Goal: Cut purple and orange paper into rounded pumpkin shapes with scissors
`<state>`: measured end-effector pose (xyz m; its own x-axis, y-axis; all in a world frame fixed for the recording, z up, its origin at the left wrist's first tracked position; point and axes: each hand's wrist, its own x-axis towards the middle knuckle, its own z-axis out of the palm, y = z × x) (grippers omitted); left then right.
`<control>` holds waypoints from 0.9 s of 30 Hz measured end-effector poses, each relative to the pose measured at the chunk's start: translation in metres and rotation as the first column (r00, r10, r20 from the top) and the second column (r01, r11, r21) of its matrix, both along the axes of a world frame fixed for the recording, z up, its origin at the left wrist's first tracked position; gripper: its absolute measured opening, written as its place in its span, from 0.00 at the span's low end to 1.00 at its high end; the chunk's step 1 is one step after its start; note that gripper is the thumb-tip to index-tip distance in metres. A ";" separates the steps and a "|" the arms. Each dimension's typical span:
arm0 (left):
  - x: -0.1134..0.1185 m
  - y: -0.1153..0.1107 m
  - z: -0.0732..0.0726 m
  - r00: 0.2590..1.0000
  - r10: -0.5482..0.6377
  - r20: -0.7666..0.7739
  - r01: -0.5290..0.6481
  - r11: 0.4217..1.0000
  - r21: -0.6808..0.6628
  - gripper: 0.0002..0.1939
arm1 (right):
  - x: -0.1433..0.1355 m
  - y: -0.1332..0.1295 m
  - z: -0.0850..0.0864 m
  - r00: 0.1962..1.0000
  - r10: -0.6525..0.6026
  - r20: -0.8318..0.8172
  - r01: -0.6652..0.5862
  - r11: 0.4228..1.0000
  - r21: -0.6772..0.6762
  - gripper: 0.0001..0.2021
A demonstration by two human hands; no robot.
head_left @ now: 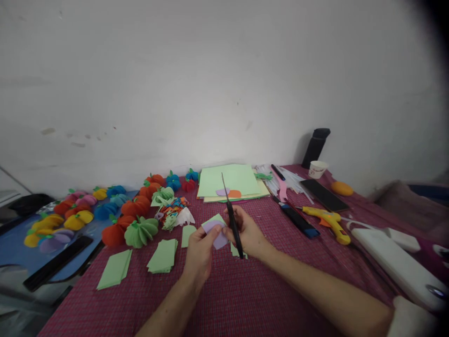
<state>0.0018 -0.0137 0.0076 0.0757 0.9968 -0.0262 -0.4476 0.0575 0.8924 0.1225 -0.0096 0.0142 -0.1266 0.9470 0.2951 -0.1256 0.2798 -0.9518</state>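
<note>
My left hand (201,247) pinches a small purple paper piece (220,240) laid over a light green paper (214,219). Black scissors (234,227) are in my right hand (247,232), their blades pointing up and away from me, and its fingertips also touch the right edge of the papers. Below the scissors, partly hidden by the hand, some green paper pieces (235,251) lie on the maroon checked cloth (224,299). A green piece with a rounded top (188,235) lies left of my left hand. Stacked green rectangles (163,256) are further left.
Colourful paper pumpkins (136,206) fill the left side, beside paper scraps (171,211). Large green sheets (228,180) lie at the back. On the right are a cutter (298,219), yellow glue gun (328,220), phone (324,194), paper cup (317,169) and white power bank (396,262).
</note>
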 end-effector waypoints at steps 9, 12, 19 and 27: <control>-0.007 0.011 -0.006 0.993 0.119 -0.006 -0.119 0.993 -0.029 0.12 | 0.048 -0.025 0.021 0.971 0.173 0.166 -0.132 0.964 -0.231 0.20; -0.011 0.015 -0.006 0.990 0.143 0.018 -0.143 0.990 -0.018 0.12 | 0.071 -0.049 0.024 0.905 0.372 0.204 -0.287 0.891 -0.351 0.19; -0.012 0.017 0.000 0.976 0.195 0.097 -0.192 0.980 -0.043 0.12 | 0.080 -0.081 0.006 0.854 0.509 0.108 -0.357 0.724 -0.590 0.20; -0.013 0.016 0.003 0.972 0.195 0.132 -0.190 0.980 -0.055 0.10 | 0.071 -0.072 0.006 0.853 0.518 0.067 -0.380 0.703 -0.601 0.18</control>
